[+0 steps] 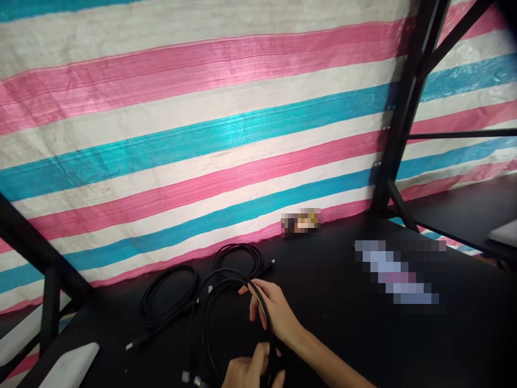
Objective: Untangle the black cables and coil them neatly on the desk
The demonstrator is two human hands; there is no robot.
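A black cable loop (220,293) stands up off the black table (343,323) between my two hands. My right hand (271,312) curls its fingers round the top of that loop. My left hand (246,372), at the bottom edge of the view, pinches the lower part of the same loop, near its plug ends (189,377). Two more coiled black cables lie flat behind: one coil (169,296) to the left and one coil (238,257) nearer the wall.
A pink, white and blue striped tarp (202,134) hangs behind the table. Black metal frame posts stand at right (404,118) and left (36,253). A blurred small object (301,222) and a blurred strip (398,272) lie on the table. White pads (68,366) sit at lower left.
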